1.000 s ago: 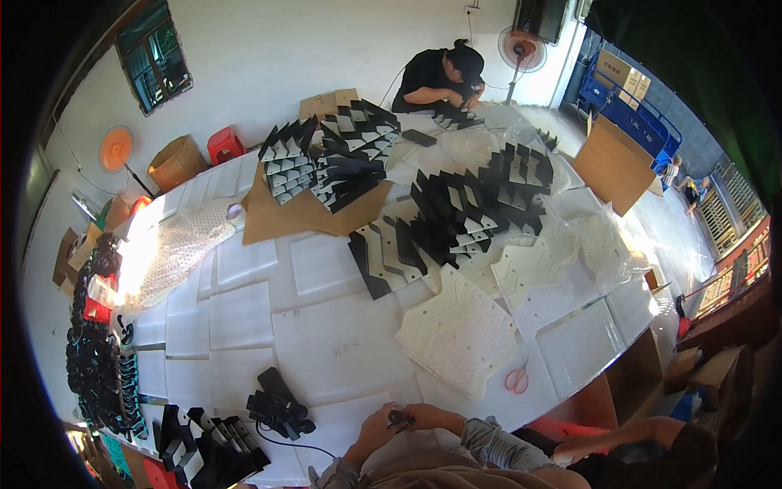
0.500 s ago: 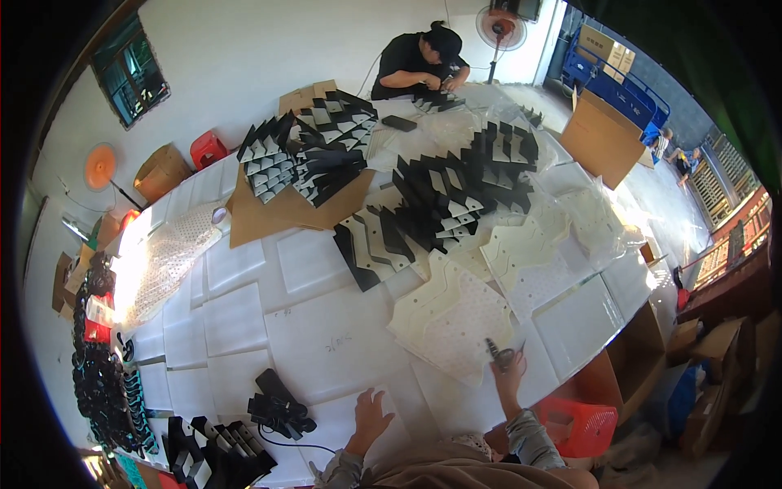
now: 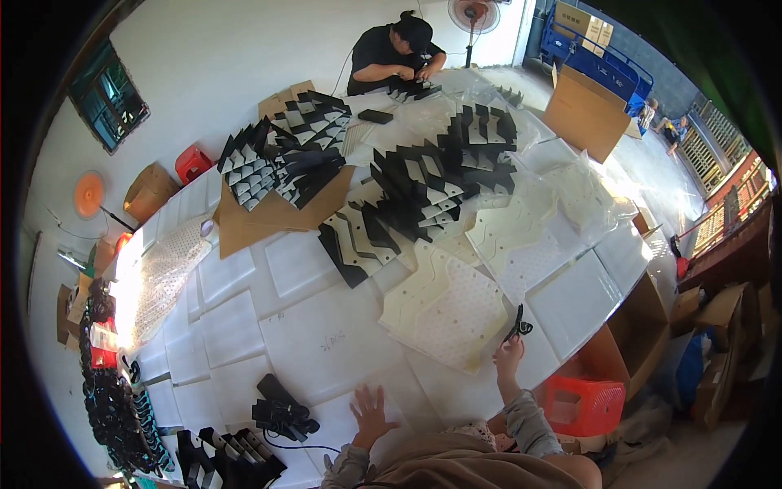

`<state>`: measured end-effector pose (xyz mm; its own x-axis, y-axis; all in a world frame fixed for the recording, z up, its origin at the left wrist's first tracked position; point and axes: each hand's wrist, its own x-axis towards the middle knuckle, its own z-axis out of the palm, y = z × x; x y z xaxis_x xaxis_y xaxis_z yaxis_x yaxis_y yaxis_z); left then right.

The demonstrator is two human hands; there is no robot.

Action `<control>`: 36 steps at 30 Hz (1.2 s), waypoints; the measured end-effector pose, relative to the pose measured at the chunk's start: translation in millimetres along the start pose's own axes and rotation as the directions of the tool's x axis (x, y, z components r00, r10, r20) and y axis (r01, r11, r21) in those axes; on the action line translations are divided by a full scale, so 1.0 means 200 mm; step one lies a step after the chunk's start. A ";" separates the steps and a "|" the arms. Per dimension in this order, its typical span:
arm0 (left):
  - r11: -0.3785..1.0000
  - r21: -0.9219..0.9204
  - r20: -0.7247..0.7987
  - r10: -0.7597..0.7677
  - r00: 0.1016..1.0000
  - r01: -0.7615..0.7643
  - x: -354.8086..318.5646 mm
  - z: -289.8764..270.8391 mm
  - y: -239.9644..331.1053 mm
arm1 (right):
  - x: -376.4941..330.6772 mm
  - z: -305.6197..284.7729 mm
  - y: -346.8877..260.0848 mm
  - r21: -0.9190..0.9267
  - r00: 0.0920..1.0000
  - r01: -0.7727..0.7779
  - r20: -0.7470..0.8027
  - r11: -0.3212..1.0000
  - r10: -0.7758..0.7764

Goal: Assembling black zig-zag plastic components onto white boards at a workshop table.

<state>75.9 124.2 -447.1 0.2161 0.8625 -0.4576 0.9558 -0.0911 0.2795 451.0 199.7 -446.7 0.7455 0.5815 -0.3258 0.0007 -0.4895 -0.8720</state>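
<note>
The left hand (image 3: 371, 410) lies flat on the white worktop (image 3: 326, 342) at the near edge, fingers spread, holding nothing. It rests on a bare white sheet, just right of a black tool with a cable (image 3: 281, 411).

The right hand (image 3: 509, 356) is raised over the near right part of the worktop, fingers pinched on a small pair of black scissors (image 3: 516, 323), whose blades point away from the person. The scissors sit at the near right edge of a cream perforated sheet (image 3: 448, 306), which lies flat near the middle of the worktop. A second cream perforated sheet (image 3: 521, 236) lies just beyond it to the right.

Farther in, stacks of black and white shaped pieces (image 3: 423, 191) stand fanned across the centre. A second group of like pieces (image 3: 277, 159) rests on a brown cardboard sheet (image 3: 261, 220) at the far left. A roll of clear bubbled film (image 3: 163, 277) lies along the left side.

At the near left edge, black folded pieces (image 3: 224, 456) stand in a row. Dark items (image 3: 114, 407) are heaped on the floor beside them.

At the far end, a person in a black top (image 3: 395, 57) bends over the worktop with both hands on black pieces. A standing fan (image 3: 474, 16) is behind that person. An open cardboard box (image 3: 586, 110) stands at the far right. A red plastic crate (image 3: 582, 403) sits under the near right edge of the worktop.
</note>
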 end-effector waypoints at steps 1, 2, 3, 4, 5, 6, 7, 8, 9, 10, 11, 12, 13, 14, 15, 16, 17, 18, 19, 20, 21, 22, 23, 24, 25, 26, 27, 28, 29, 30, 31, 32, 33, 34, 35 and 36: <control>1.000 0.002 -0.011 0.011 1.000 -0.011 0.00 0.00 0.00 | 0.00 0.01 0.03 -0.001 1.000 0.000 -0.001 1.000 0.000; 1.000 0.004 -0.022 0.020 1.000 -0.020 0.01 0.00 0.01 | 0.00 0.02 0.07 0.071 0.999 0.021 0.032 0.997 -0.023; 1.000 0.002 -0.021 0.015 1.000 -0.015 0.01 0.00 0.01 | -0.02 0.04 0.07 0.142 0.997 0.038 0.068 0.989 -0.048; 1.000 0.006 -0.028 0.020 0.999 -0.020 0.01 0.00 0.01 | -0.04 0.05 0.06 0.139 0.996 0.038 0.074 0.990 -0.048; 1.000 0.010 -0.035 0.024 0.999 -0.024 0.01 0.01 0.01 | -0.04 0.07 0.04 0.098 0.986 0.081 0.139 0.992 -0.095; 1.000 0.007 -0.039 0.020 0.999 -0.019 0.01 0.00 0.01 | -0.05 0.10 0.01 0.062 0.969 0.131 0.204 0.989 -0.141; 1.000 0.006 -0.032 0.017 0.999 -0.016 0.00 0.00 0.01 | -0.05 0.12 -0.02 0.061 0.967 0.136 0.209 0.989 -0.145; 1.000 0.006 -0.024 0.013 1.000 -0.013 0.00 0.00 0.01 | -0.06 0.14 -0.06 0.037 0.926 0.054 0.373 0.998 -0.064; 1.000 0.001 -0.029 0.010 1.000 -0.010 0.00 0.00 0.01 | -0.06 0.16 -0.07 -0.002 0.853 -0.023 0.521 1.000 0.021; 1.000 0.000 -0.022 0.007 1.000 -0.007 0.00 -0.01 0.01 | -0.06 0.18 -0.09 -0.005 0.851 -0.017 0.525 1.000 0.017; 1.000 0.000 -0.015 0.003 1.000 -0.003 0.00 -0.01 0.02 | -0.06 0.21 -0.11 -0.052 0.780 -0.015 0.625 0.999 0.044; 1.000 -0.006 -0.019 -0.003 1.000 0.003 -0.01 -0.01 0.01 | -0.07 0.24 -0.11 -0.099 0.695 -0.008 0.715 0.995 0.077; 1.000 -0.010 -0.039 0.017 0.999 -0.017 -0.01 0.00 0.02 | -0.09 0.28 -0.11 -0.102 0.695 -0.004 0.715 0.995 0.076; 0.999 -0.015 -0.060 0.036 0.998 -0.037 -0.01 0.00 0.02 | -0.12 0.32 -0.10 -0.109 0.653 0.021 0.754 0.994 0.069; 0.999 -0.018 -0.064 0.034 0.997 -0.035 0.00 0.00 0.01 | -0.15 0.37 -0.09 -0.113 0.607 0.048 0.792 0.992 0.061; 0.999 -0.022 -0.057 0.032 0.998 -0.034 0.00 0.00 0.01 | -0.19 0.42 -0.08 -0.131 0.558 0.048 0.826 0.990 0.082; 0.999 -0.025 -0.050 0.032 0.998 -0.033 0.00 0.00 0.01 | -0.23 0.48 -0.07 -0.148 0.507 0.048 0.856 0.988 0.103; 0.999 -0.028 -0.051 0.029 0.998 -0.031 -0.01 0.00 0.00 | -0.29 0.52 -0.06 -0.180 0.448 0.019 0.881 0.983 0.153; 0.999 -0.029 -0.043 0.034 0.999 -0.035 -0.01 -0.01 0.00 | -0.35 0.57 -0.05 -0.216 0.385 -0.009 0.901 0.976 0.202; 0.999 -0.029 -0.033 0.039 0.999 -0.040 -0.01 -0.01 0.00 | -0.41 0.60 -0.05 -0.239 0.356 -0.008 0.907 0.971 0.226; 0.999 -0.030 -0.034 0.037 0.999 -0.038 -0.02 -0.03 0.02 | -0.47 0.63 -0.04 -0.260 0.327 -0.008 0.912 0.965 0.249; 1.000 -0.004 -0.069 -0.006 0.998 0.005 -0.02 -0.05 0.06 | -0.51 0.65 -0.02 -0.260 0.330 -0.007 0.911 0.966 0.248; 0.999 0.021 -0.106 -0.047 0.993 0.050 -0.01 -0.08 0.08 | -0.55 0.67 0.00 -0.258 0.311 -0.031 0.916 0.966 0.255; 0.998 0.020 -0.106 -0.050 0.993 0.053 0.01 -0.10 0.09 | -0.59 0.69 0.00 -0.258 0.286 -0.054 0.922 0.965 0.263; 0.974 -0.222 -0.124 0.004 0.992 -0.031 0.03 -0.12 0.09 | -0.61 0.71 -0.01 -0.267 0.290 -0.022 0.921 0.964 0.261; 0.886 -0.449 -0.154 0.052 0.987 -0.116 0.06 -0.14 0.09 | -0.62 0.74 -0.02 -0.268 0.287 -0.023 0.921 0.963 0.263; 0.886 -0.450 -0.152 0.051 0.987 -0.115 0.07 -0.19 0.13 | -0.61 0.77 -0.03 -0.241 0.323 -0.022 0.917 0.970 0.235; 0.729 -0.680 -0.053 0.063 0.997 -0.083 0.08 -0.27 0.22 | -0.60 0.79 -0.05 -0.213 0.362 -0.023 0.909 0.977 0.207; 0.520 -0.854 0.037 0.099 0.994 -0.020 0.08 -0.32 0.30 | -0.58 0.82 -0.06 -0.212 0.363 -0.024 0.909 0.977 0.207; 0.521 -0.854 0.037 0.100 0.994 -0.020 0.08 -0.34 0.36 | -0.56 0.85 -0.06 -0.185 0.379 -0.027 0.908 0.982 0.181; 0.411 -0.908 -0.025 0.152 0.988 -0.086 0.09 -0.35 0.42 | -0.54 0.87 -0.08 -0.157 0.393 -0.029 0.906 0.987 0.156; 0.293 -0.945 -0.092 0.196 0.976 -0.148 0.09 -0.36 0.46 | -0.53 0.89 -0.10 -0.157 0.393 -0.029 0.906 0.987 0.155; 0.292 -0.945 -0.091 0.195 0.977 -0.146 0.09 -0.37 0.50 | -0.51 0.90 -0.12 -0.140 0.400 -0.050 0.904 0.989 0.148; 0.223 -0.969 -0.063 0.174 0.983 -0.102 0.09 -0.38 0.53 | -0.50 0.90 -0.15 -0.123 0.408 -0.070 0.902 0.990 0.141; 0.152 -0.987 -0.035 0.155 0.987 -0.058 0.08 -0.40 0.54 | -0.48 0.91 -0.17 -0.110 0.436 -0.081 0.890 0.991 0.135; 0.151 -0.987 -0.034 0.157 0.987 -0.058 0.08 -0.41 0.56 | -0.47 0.90 -0.17 -0.111 0.438 -0.081 0.889 0.991 0.135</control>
<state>169.0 168.1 -353.9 0.3564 0.8541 -0.3789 -0.0649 0.4272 0.9018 260.8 279.8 -452.2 -0.2660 0.7661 -0.5851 0.0139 -0.6039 -0.7970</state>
